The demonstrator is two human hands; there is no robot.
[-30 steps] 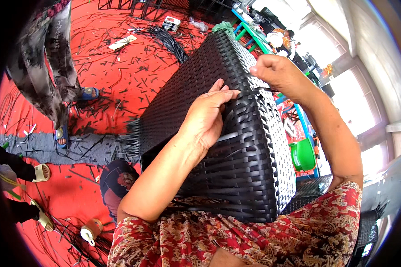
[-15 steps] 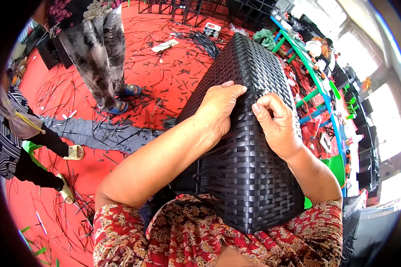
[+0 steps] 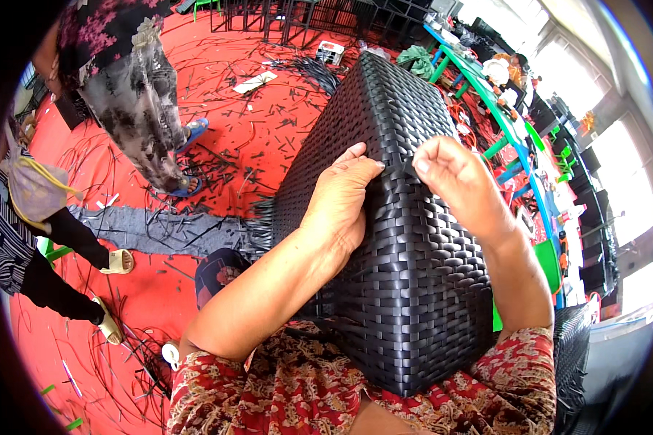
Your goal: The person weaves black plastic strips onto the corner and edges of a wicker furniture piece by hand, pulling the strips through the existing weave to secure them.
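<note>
Working along the ridge of a black woven piece [image 3: 406, 283] looked to be the step in hand, fine finger work on the weave. The piece stood slantwise in front of the person, its near corner down against the red patterned shirt [image 3: 297, 384]. The left grip [image 3: 337, 196] lay on its left face, thumb reaching to the ridge; whether thumb and fingers were closed on anything could not be told. The right grip [image 3: 461, 185] was just beside the ridge, thumb and curled forefinger near each other; a dark strip [image 3: 401, 168] seemed to lie between the two thumbs, too small to tell if pinched. The next move seemed to call for a sure hold on that strip, with the left side steadying the weave.

Counting from the left, there was one co-worker in stripes [image 3: 14, 246] with two cream sandals [image 3: 120, 261], then one co-worker in patterned trousers [image 3: 127, 101] with two blue sandals [image 3: 189, 187]. One grey cloth strip [image 3: 145, 230] crossed the red floor [image 3: 152, 301], among scraps too many to count. Next came one white sheet [image 3: 255, 82], one bundle of black strips [image 3: 312, 71] and one white box [image 3: 330, 52]. Farther right were one green-edged worktop [image 3: 479, 78], one green plastic item [image 3: 550, 264] and, low down, a second woven piece [image 3: 572, 341].
</note>
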